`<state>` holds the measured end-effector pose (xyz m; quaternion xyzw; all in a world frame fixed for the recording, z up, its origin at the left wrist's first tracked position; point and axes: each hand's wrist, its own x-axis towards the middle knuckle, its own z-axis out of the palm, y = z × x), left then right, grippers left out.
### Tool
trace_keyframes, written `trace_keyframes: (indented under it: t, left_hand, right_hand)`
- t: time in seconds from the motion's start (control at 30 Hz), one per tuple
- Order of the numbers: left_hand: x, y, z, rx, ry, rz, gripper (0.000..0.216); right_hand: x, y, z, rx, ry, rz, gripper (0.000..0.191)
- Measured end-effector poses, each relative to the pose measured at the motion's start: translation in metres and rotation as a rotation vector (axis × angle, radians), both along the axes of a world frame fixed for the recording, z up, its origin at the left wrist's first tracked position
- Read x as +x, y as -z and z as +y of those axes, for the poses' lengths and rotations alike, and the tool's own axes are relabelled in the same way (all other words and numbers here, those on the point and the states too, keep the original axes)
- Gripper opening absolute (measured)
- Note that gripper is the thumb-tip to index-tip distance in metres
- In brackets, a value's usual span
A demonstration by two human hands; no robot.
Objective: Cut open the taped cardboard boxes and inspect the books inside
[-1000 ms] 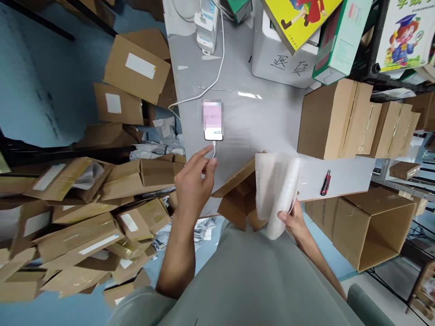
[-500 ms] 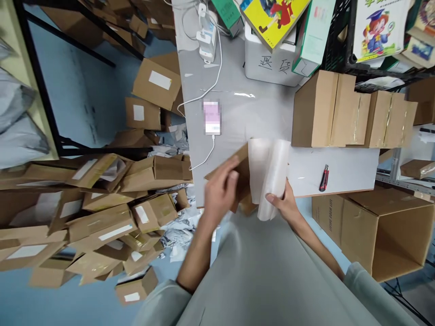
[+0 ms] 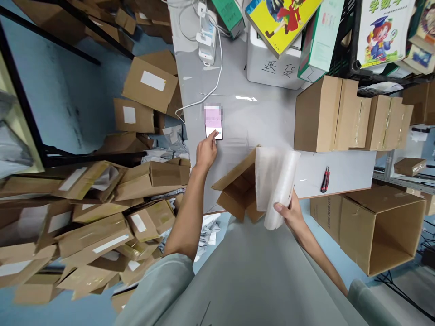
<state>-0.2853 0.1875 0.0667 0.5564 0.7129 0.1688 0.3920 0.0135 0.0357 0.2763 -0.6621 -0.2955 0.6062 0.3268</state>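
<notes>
My left hand (image 3: 207, 151) reaches over the left side of the table, its index finger on the lower part of a phone (image 3: 213, 118) that lies screen up. The hand holds nothing, and its other fingers look partly bent. With its thumb on top, my right hand (image 3: 290, 210) grips a partly unrolled roll of translucent white bubble wrap (image 3: 279, 192). The loose sheet hangs at the right side of an open cardboard box (image 3: 234, 177). That box sits at the table's front edge with its flaps spread; its contents cannot be made out.
A red and black box cutter (image 3: 325, 179) lies right of the roll. Cardboard boxes (image 3: 317, 117) stand behind it. At the back are a white bin (image 3: 272, 72), books (image 3: 282, 22) and a power strip (image 3: 207, 43). Discarded cartons (image 3: 98, 231) cover the floor at left; a large open box (image 3: 353, 217) stands right.
My left hand has moved from beside the open box up and left onto the phone. The roll stays in my right hand. The view has shifted slightly.
</notes>
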Motion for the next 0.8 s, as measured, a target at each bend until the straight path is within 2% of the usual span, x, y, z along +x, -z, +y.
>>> trace_keyframes:
  t: [0.23, 0.5, 0.7, 0.8]
  left_hand:
    - [-0.006, 0.017, 0.0, -0.026, 0.015, 0.03, 0.059]
    - [-0.008, 0.024, 0.003, -0.054, 0.018, 0.022, 0.061]
    - [-0.006, 0.018, 0.003, -0.032, -0.019, 0.014, 0.06]
    - [-0.009, 0.001, -0.001, 0.004, -0.04, -0.003, 0.057]
  right_hand:
    - [-0.008, 0.003, 0.004, -0.012, -0.018, -0.032, 0.088]
    - [-0.009, 0.005, 0.007, -0.008, -0.04, -0.066, 0.085]
    - [-0.007, 0.003, 0.007, 0.005, -0.026, -0.052, 0.084]
    - [-0.003, 0.001, 0.007, 0.01, -0.023, -0.046, 0.082]
